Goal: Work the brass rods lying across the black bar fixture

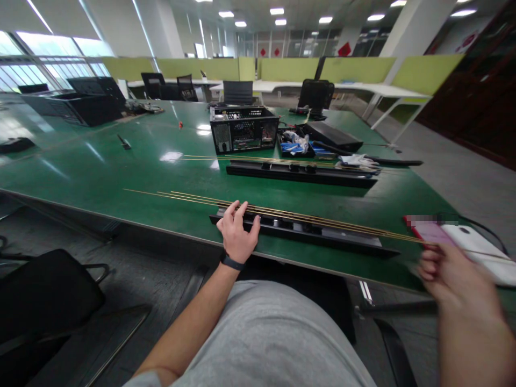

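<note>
Near the table's front edge lies a long black channel-shaped bar (342, 242), with several thin gold-coloured rods (306, 219) running lengthwise over it. My left hand (238, 234) rests on the left part of the bar, its fingers spread across the rods and the thumb apart. Off the bar's right end, my right hand (453, 274) is closed, pinching the end of a gold-coloured rod; it is blurred by motion. How many rods it grips I cannot tell. Under and behind that hand lie a red-edged pink item (429, 231) and a white device (475, 244).
A second black bar (302, 174) with similar rods lies farther back on the green table (161, 172). Behind it stand an open computer case (244, 131) and a tray holding gloves (296, 144). Another black case (86, 105) sits at the back left. A chair (48, 301) stands left.
</note>
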Available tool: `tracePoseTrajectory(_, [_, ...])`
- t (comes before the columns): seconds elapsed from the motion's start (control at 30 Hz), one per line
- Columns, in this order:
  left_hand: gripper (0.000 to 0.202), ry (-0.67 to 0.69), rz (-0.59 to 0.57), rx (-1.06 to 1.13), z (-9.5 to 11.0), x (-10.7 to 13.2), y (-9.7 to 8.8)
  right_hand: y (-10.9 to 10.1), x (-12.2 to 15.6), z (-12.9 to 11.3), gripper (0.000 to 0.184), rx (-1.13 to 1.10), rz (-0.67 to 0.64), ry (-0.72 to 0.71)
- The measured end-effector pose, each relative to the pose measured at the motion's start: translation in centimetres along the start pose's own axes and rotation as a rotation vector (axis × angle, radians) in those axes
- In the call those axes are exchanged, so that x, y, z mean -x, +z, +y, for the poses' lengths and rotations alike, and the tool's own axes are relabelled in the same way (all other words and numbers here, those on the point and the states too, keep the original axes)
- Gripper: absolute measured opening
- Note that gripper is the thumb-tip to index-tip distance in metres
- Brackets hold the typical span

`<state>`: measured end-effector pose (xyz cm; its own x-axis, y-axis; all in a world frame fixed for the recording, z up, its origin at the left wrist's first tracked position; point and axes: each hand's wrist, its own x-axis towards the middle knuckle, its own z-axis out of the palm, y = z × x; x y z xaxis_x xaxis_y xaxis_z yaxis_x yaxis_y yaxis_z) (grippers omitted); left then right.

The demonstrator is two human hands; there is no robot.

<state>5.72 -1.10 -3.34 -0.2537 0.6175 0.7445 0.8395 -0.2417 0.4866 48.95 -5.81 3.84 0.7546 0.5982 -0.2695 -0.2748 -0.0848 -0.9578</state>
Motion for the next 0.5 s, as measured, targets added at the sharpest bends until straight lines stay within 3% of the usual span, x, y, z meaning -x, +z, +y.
tracePoseTrajectory(0.2, [0.047,-0.013,-0.002,0.03,0.2,-0.1,-0.1,2.9,4.0,0.3,0.019,0.002,-0.103,0.055])
tracePoseTrajectory(0.5, [0.047,-0.009,0.0,0.018,0.3,-0.1,-0.1,2.8,5.1,1.7,0.012,-0.017,-0.196,-0.014])
